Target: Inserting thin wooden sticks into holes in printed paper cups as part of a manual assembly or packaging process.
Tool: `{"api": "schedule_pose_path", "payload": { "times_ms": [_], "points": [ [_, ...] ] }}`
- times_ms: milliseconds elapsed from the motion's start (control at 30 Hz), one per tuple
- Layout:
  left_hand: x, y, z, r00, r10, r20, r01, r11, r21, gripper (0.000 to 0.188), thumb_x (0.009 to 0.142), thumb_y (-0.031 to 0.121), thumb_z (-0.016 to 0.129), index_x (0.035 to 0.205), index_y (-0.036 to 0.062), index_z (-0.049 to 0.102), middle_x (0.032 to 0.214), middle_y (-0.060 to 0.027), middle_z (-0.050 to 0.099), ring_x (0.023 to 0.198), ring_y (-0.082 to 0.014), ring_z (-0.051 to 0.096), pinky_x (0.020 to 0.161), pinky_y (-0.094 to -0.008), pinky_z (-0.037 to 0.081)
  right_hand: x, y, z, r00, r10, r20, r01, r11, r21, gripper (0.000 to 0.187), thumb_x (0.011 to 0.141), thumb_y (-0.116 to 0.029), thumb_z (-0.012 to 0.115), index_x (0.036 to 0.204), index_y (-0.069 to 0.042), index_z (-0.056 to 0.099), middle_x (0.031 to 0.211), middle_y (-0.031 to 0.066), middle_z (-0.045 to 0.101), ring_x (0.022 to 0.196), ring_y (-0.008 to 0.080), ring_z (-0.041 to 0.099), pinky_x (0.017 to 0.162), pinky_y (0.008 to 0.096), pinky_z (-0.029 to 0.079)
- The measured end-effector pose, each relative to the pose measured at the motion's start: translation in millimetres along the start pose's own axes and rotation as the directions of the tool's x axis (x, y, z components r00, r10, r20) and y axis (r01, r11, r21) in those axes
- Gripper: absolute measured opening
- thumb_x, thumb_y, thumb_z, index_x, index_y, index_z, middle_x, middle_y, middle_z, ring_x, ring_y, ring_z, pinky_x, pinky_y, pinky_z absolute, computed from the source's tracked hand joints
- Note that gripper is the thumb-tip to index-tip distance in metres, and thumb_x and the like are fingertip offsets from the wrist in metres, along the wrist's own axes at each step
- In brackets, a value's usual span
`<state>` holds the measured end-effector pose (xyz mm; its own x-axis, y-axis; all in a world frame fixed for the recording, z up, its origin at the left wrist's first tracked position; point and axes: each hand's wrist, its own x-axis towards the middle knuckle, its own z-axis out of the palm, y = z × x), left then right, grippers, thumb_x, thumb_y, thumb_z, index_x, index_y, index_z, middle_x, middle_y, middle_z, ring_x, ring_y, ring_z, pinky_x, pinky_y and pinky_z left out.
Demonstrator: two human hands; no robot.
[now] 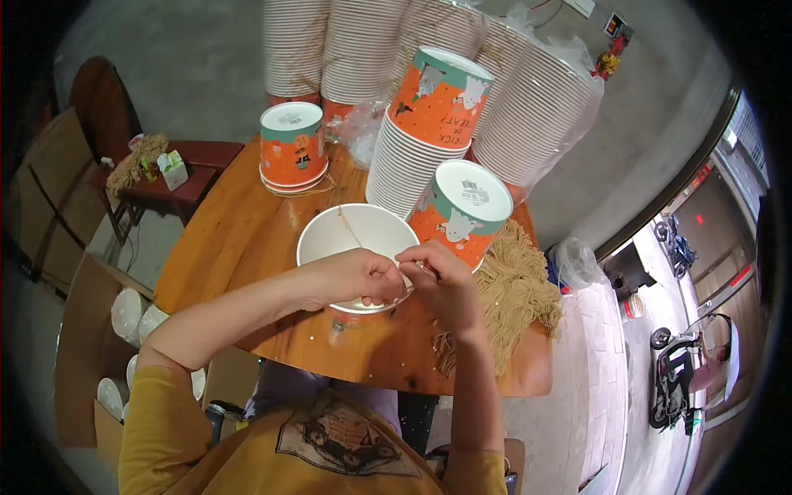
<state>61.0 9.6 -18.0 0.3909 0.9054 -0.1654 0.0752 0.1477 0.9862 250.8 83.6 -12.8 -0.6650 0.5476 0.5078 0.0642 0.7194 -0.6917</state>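
Note:
A paper bucket [318, 239], white inside, stands mouth up on the wooden table in front of me. A tan cord [346, 224] runs from its far rim down inside and passes out of sight behind my left hand. My left hand [369, 276] is closed over the bucket's near right rim, fingers curled. My right hand [439, 279] meets it there in a pinch, fingertips nearly touching the left ones. What lies between the fingers is too small and covered to make out. Beside my right hand lies a heap of tan cords [516, 293].
Upturned orange and green buckets [293, 148] [464, 206] stand beyond my hands, near a nested stack [412, 161]. Taller bucket stacks [536, 107] line the wall. At left are a small red table [206, 157] and a carton [82, 330] holding white round things.

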Motion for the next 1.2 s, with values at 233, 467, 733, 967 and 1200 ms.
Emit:
{"api": "schedule_pose_path", "payload": {
  "times_ms": [233,467,733,967,1200],
  "points": [
    [3.5,12.4,11.4,0.995,-0.037,-0.094,0.030,0.996,-0.079,0.014,0.088,0.015,0.061,0.086,0.0016,0.062,0.077,0.0011,0.059,0.065,-0.0036,0.047,0.059,-0.0188,0.039,-33.0,21.0,-3.1,0.987,0.086,-0.134,-0.053,0.972,0.230,0.017,0.088,0.005,0.059,0.102,-0.003,0.063,0.100,0.0052,0.056,0.079,0.0088,0.052,0.069,0.0192,0.042],
    [6.5,9.7,14.2,0.996,-0.065,-0.066,0.064,0.998,-0.022,0.011,0.090,0.014,0.059,0.091,0.0036,0.062,0.082,0.0024,0.058,0.069,-0.0032,0.048,0.061,-0.0185,0.040,-46.3,-7.0,1.7,0.978,0.062,-0.198,-0.063,0.998,0.002,0.014,0.082,0.000,0.071,0.093,-0.005,0.063,0.089,0.0035,0.056,0.069,0.0088,0.053,0.059,0.0232,0.044],
    [11.5,7.9,8.4,0.996,-0.080,-0.046,0.077,0.994,-0.077,0.007,0.089,0.013,0.060,0.090,0.0062,0.061,0.077,0.0030,0.057,0.066,-0.0035,0.051,0.059,-0.0177,0.042,-52.6,-13.6,16.7,0.961,0.125,-0.246,-0.161,0.978,-0.131,0.013,0.082,-0.002,0.072,0.087,-0.003,0.060,0.077,0.0008,0.055,0.061,0.0076,0.050,0.056,0.0230,0.042],
    [10.7,15.0,7.2,0.959,-0.281,0.047,0.278,0.886,-0.371,0.005,0.092,0.010,0.059,0.096,0.0060,0.061,0.084,0.0016,0.062,0.069,-0.0034,0.060,0.059,-0.0162,0.050,-61.2,-27.3,51.9,0.895,0.267,-0.357,-0.237,0.963,0.126,0.012,0.084,-0.002,0.070,0.087,-0.003,0.059,0.077,-0.0017,0.054,0.062,0.0038,0.046,0.055,0.0199,0.037],
    [6.1,17.3,5.0,0.980,-0.200,0.011,0.186,0.887,-0.422,0.022,0.082,-0.002,0.065,0.101,0.0018,0.055,0.090,-0.0051,0.062,0.075,-0.0113,0.061,0.067,-0.0223,0.052,-63.6,-26.3,30.0,0.906,0.224,-0.359,-0.212,0.975,0.072,0.013,0.083,-0.002,0.069,0.095,-0.005,0.065,0.083,0.0068,0.056,0.066,0.0158,0.057,0.056,0.0276,0.046]
  ]
}}
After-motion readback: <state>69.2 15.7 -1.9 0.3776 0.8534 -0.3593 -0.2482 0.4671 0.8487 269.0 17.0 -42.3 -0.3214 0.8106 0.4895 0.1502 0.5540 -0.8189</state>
